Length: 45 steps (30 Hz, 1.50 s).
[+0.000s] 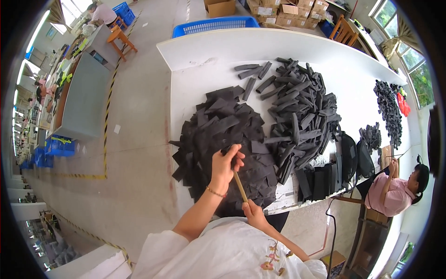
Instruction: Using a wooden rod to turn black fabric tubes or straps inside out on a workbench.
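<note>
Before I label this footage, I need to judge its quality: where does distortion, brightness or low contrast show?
Head view, rim: black corners, and the white panel bows into a curve; head view, right: the window is bright; head view, middle: the flat black pieces blend together, low in contrast, while the tan stick stands out.

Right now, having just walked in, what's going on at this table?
A person's right hand grips the lower end of a wooden stick; the left hand is closed near its upper end, around what looks like a dark piece. Below the hands, flat dark pieces lie heaped on the white table. Right of them is a pile of dark tubes. Another person in pink is at the right.
</note>
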Tool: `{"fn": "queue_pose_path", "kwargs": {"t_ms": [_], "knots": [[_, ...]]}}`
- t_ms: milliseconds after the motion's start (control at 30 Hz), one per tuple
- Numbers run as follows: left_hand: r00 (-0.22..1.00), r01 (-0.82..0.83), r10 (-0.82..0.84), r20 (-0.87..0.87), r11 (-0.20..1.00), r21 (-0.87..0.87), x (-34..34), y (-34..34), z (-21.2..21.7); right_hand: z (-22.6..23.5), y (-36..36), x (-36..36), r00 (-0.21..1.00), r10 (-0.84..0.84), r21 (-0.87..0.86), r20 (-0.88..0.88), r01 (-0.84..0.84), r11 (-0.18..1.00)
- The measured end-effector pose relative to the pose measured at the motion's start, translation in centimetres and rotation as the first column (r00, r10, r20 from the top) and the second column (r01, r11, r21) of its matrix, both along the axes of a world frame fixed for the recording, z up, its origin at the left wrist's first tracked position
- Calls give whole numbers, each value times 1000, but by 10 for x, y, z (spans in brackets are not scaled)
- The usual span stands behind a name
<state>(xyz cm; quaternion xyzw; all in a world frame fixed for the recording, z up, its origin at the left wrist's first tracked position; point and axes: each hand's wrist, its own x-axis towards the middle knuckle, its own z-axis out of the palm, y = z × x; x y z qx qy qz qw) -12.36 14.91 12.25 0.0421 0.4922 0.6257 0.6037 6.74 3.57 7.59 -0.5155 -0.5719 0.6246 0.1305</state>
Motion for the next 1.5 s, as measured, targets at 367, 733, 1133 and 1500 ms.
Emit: {"fn": "queue_pose_path", "kwargs": {"t_ms": [367,733,1133,1500], "knots": [[979,-84,89,186,996,-35,2,13,-13,69,-6,88,977,198,-348,78,-160,924],[977,-56,49,-209,998,-27,-48,37,-45,62,10,106,989,122,-207,81,-103,973],[671,-27,-209,712,952,305,-34,29,-66,55,3,105,960,253,-197,122,-227,954],[944,-159,148,295,987,12,18,38,-42,52,90,-2,957,-210,355,-199,270,895]]}}
